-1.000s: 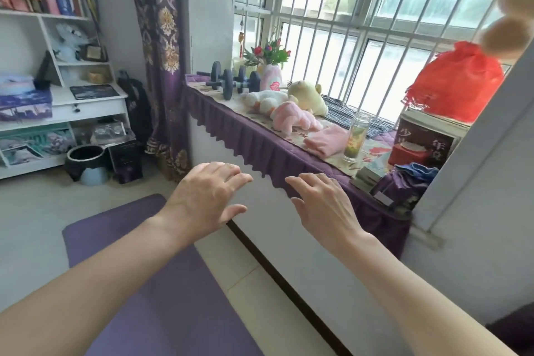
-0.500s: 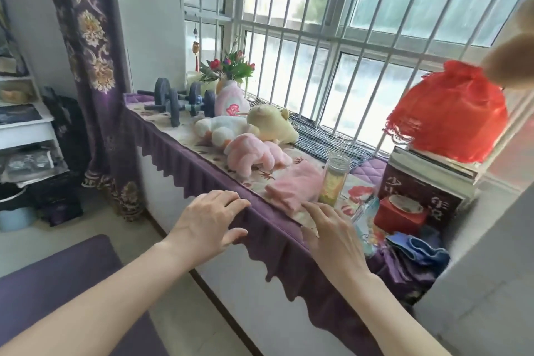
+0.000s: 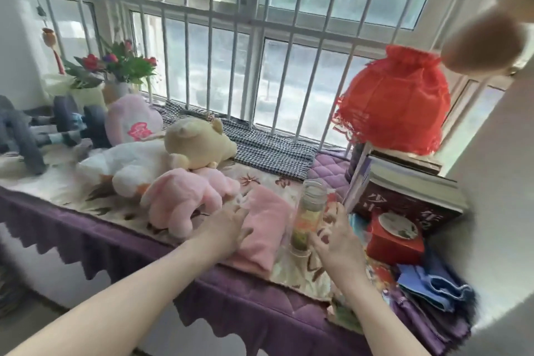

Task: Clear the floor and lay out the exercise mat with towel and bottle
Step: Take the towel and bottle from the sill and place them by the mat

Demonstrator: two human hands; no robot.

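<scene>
While both arms reach over it, the window ledge (image 3: 95, 237) with its purple scalloped cover takes up most of the view, barred window (image 3: 260, 37) right behind. Biggest thing sitting on it is the red lacy lamp (image 3: 396, 104) on the right, perched on a stack of books (image 3: 410, 193). Left of the middle there's a pile of plush toys (image 3: 161, 170), with dumbbells (image 3: 66, 127) and a flower vase (image 3: 115, 72) further left. A red box (image 3: 396, 240) and some blue cloth (image 3: 436, 283) sit at the right end.

The folded pink towel (image 3: 265, 228) lies near the front edge, just beside the bottle (image 3: 307, 217), which stands upright to its right with something green and yellowish inside.

Left hand (image 3: 225, 231) lies flat on the towel's left edge, grip loose, fingers spread, not pinching anything. Right hand (image 3: 336, 235) is right at the bottle, fingers curled toward the glass but splayed apart, grip not closed round it as far as I can see.
</scene>
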